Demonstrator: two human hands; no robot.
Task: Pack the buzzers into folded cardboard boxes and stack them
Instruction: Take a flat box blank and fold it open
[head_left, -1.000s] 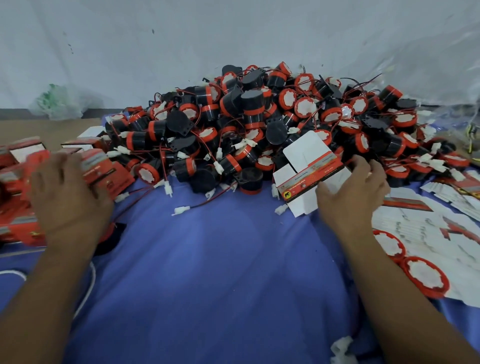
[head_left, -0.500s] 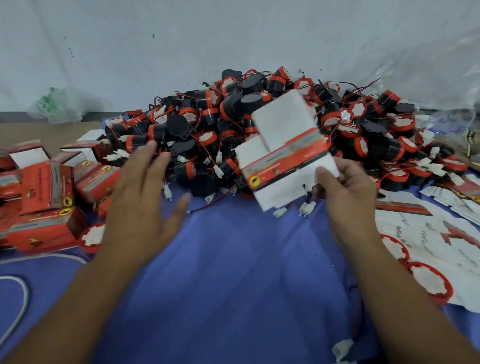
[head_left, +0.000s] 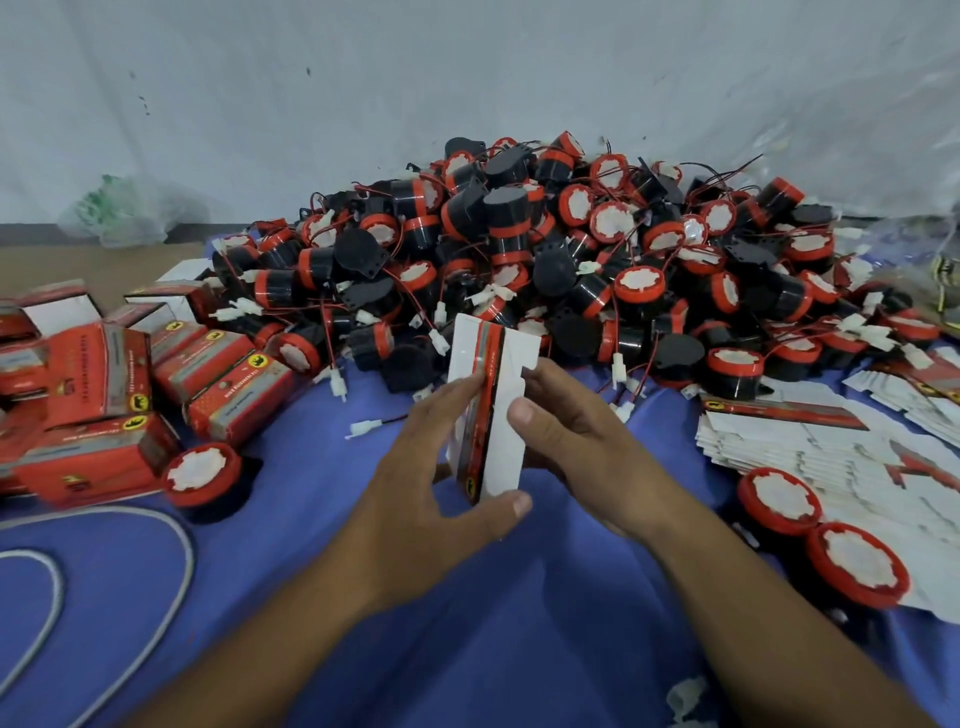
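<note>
Both hands meet over the blue cloth (head_left: 467, 649): left hand (head_left: 415, 499) and right hand (head_left: 576, 431) pinch a flat white-and-red cardboard box blank (head_left: 491, 395), held upright. Behind, a heap of black-and-red round buzzers (head_left: 545, 260); folded red boxes (head_left: 156, 384) left, flat blanks stacked (head_left: 831, 457) right.

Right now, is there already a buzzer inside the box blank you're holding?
No, the box blank is still flat, pinched between the left hand and right hand, with no buzzer in it.
</note>
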